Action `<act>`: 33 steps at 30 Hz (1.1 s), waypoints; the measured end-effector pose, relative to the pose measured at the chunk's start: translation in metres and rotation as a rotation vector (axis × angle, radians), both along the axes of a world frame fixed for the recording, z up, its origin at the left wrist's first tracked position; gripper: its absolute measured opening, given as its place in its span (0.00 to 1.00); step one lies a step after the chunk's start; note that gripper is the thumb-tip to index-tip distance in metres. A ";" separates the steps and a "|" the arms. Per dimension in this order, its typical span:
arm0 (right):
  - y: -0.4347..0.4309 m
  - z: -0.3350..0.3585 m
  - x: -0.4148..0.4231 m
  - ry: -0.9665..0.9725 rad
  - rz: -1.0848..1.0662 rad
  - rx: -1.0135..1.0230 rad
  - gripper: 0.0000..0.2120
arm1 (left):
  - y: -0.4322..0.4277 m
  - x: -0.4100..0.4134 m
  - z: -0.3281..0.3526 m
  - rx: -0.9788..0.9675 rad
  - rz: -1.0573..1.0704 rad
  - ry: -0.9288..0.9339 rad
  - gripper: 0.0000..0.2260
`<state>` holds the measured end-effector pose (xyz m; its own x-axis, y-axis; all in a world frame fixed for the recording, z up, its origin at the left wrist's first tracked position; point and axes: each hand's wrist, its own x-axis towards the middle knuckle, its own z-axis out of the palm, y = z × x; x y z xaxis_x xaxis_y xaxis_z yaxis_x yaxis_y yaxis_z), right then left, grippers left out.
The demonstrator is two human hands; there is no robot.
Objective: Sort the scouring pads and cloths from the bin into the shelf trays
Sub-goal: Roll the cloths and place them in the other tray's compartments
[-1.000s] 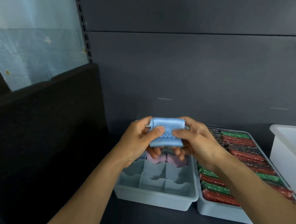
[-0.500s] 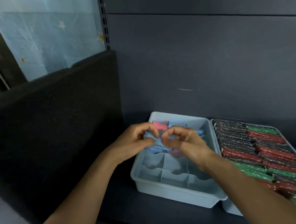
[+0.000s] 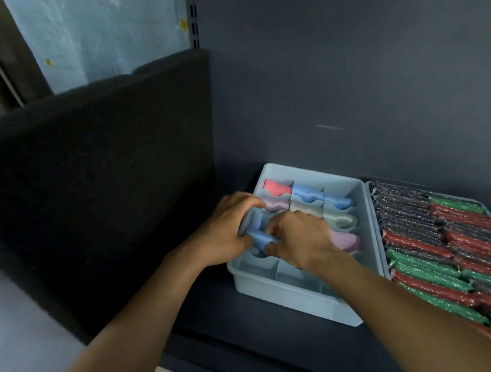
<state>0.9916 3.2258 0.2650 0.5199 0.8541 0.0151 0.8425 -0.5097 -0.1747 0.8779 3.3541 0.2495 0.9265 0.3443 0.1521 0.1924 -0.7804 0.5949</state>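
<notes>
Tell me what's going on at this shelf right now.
A person's left hand and right hand both hold a rolled blue cloth, pressing it into a left-side compartment of the divided tray. The rows behind it already hold rolled cloths in pink, blue, lilac and pale colours. The front row shows none. To the tray's right, red, green and dark scouring pads lie packed in rows.

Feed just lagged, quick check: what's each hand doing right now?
Left hand: closed on the blue cloth, over the divided tray.
Right hand: closed on the same blue cloth.
</notes>
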 end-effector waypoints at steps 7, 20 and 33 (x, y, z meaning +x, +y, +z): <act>0.019 0.001 -0.007 -0.153 0.094 -0.171 0.11 | -0.010 -0.010 -0.009 -0.513 0.143 -0.061 0.26; 0.003 0.007 0.001 0.027 0.091 -0.155 0.16 | -0.020 -0.011 -0.007 -0.612 0.241 -0.077 0.26; -0.066 0.000 0.012 0.555 0.018 0.350 0.11 | -0.049 -0.005 0.024 0.100 0.309 0.153 0.22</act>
